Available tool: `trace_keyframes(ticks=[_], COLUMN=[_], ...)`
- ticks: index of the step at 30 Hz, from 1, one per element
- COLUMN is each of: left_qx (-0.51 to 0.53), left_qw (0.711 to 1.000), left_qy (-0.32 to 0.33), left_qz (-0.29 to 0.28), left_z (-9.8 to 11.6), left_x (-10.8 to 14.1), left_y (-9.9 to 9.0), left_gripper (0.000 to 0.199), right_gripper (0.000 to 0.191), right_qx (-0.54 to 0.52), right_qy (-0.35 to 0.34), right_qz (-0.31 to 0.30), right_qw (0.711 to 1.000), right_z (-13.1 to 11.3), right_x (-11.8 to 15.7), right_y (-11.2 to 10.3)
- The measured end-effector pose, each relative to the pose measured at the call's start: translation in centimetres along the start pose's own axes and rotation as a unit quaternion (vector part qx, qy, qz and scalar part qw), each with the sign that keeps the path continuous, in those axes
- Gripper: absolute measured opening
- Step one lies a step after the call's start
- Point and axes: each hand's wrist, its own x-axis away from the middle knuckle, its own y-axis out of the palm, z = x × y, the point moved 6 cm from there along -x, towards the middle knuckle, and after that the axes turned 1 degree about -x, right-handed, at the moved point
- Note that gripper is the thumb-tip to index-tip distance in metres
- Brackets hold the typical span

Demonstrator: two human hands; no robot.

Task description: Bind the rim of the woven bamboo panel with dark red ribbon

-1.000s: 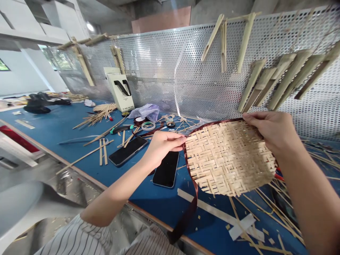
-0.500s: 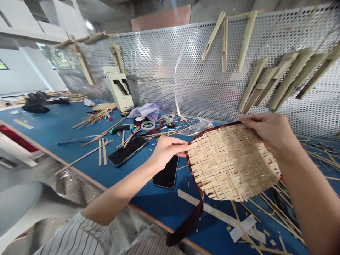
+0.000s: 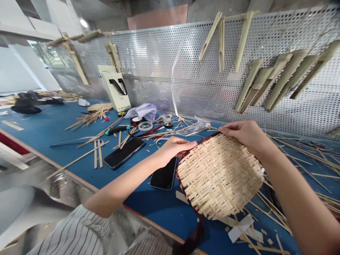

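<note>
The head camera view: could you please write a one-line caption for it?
Left hand and right hand hold a woven bamboo mat edged with dark red ribbon over a blue workbench.

We find the scene bright: a ceiling lamp point(image 3: 83, 23) glows at the top, daylight enters from the far left, and a pale glare lies across the perforated metal panel point(image 3: 170, 78). Shadows on the blue surface point(image 3: 148, 209) stay soft. The woven bamboo tray point(image 3: 220, 177) looks sharp, while wide-angle distortion bends the frame's edges and the view past the surface's near edge point(image 3: 87, 184) smears into blur.
</note>
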Motion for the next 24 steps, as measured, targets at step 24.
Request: trace_keyframes(ticks=[24], left_qx=[-0.039], left_qw=[0.997], left_qy=[0.049], left_qz=[0.054], left_z=[-2.7], left_x=[-0.7], left_y=[-1.3], left_gripper=[0.027], right_gripper=[0.031], right_qx=[-0.172], right_qy=[0.095], right_qz=[-0.223], right_qw=[0.955], right_z=[2.3], right_x=[0.3], right_y=[4.1])
